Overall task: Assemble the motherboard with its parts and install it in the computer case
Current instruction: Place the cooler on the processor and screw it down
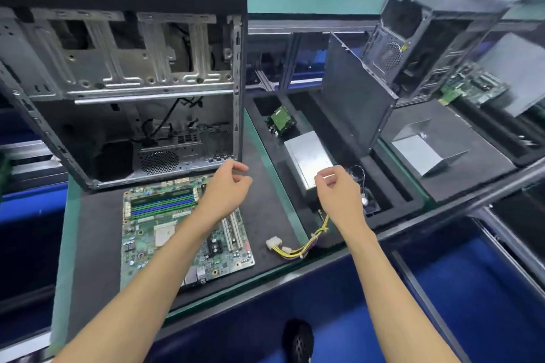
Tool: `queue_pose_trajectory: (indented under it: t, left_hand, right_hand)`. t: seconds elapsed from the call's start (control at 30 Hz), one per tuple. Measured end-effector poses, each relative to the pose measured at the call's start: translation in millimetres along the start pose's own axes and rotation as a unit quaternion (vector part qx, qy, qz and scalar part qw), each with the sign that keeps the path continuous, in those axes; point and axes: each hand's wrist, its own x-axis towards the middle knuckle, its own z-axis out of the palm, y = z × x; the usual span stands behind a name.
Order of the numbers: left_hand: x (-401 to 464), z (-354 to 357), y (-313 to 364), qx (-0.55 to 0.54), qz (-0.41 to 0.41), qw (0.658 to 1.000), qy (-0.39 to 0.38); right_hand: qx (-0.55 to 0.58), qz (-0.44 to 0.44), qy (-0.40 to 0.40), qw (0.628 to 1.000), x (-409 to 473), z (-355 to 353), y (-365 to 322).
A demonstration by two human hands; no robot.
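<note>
A green motherboard [153,233] lies flat on the dark foam mat, just in front of an open, empty computer case [129,91] that stands on its side. My left hand [227,188] hovers above the board's far right corner with loosely curled fingers and holds nothing. My right hand [336,186] hangs over the foam parts tray [392,200], above the silver power supply [309,159], fingers loosely curled and empty. The supply's yellow and black cable bundle [298,247] with a white plug trails onto the mat.
A small green card [281,121] sits in a tray slot behind the power supply. A dark side panel [356,106] leans upright at the tray's right. Further right stand a second case [424,41], another tray with a silver box [424,150] and a second motherboard [477,88].
</note>
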Motion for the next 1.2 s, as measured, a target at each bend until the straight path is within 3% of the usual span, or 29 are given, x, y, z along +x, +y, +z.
queue_pose_trajectory:
  t: [0.27,0.7,0.83,1.03,1.2]
  left_hand:
    - [33,39,39,0.016,-0.029,0.999,0.031]
    - [107,90,90,0.003,-0.104,0.989,0.104]
    - [125,101,94,0.057,-0.152,0.984,0.069]
    - [146,140,99,0.241,-0.228,0.938,-0.1]
    - [159,158,85,0.288,-0.236,0.923,-0.093]
  right_hand:
    - [0.025,-0.014,-0.012,1.0,70,-24,28]
    - [0.047,0.033,-0.127,0.99,208,-34,67]
    - [0.064,0.074,-0.128,0.987,226,-30,80]
    - [0.122,0.126,-0.098,0.98,238,-36,94]
    - [0.099,0.123,-0.076,0.985,239,-44,108]
